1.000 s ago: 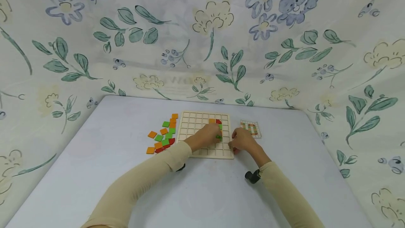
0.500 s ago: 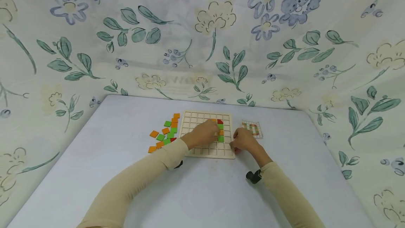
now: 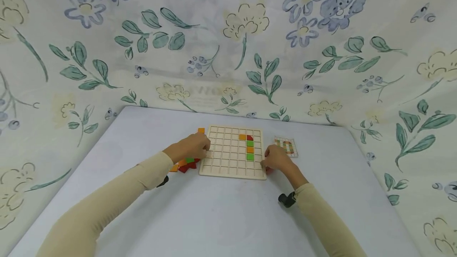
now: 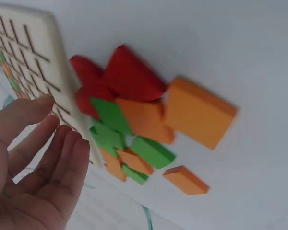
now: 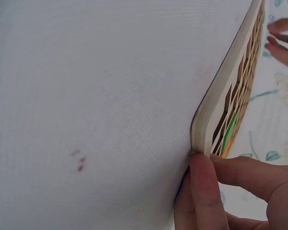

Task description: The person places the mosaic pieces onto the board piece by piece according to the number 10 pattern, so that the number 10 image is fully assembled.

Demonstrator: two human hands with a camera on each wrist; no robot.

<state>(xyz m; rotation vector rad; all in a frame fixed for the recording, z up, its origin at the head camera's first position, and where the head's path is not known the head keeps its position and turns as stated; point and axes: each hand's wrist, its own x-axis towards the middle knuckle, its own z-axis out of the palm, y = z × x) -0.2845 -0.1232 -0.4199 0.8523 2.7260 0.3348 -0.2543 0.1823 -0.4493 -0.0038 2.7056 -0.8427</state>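
My left hand (image 3: 191, 146) is over the loose tiles beside the left edge of the pale wooden grid board (image 3: 225, 161). In the left wrist view its fingers are loosely bent and hold nothing; orange tiles (image 4: 199, 112), green tiles (image 4: 151, 152) and red rounded pieces (image 4: 132, 76) lie heaped close by. At the opposite edge my right hand (image 3: 278, 158) pinches the board near its front corner, finger and thumb on the rim. On the board, a red piece (image 3: 250, 138) heads a column of green, orange and green tiles, with an orange tile (image 3: 242, 137) to its left.
A small card (image 3: 290, 150) printed with a coloured grid lies right of the board, partly behind the right hand. Everything stands on a white table (image 3: 228, 217), backed by a flower-patterned cloth (image 3: 214, 43).
My left hand has let go of a green tile in the column and moved left, off the board, to the loose tiles. My right hand keeps its place at the board's edge.
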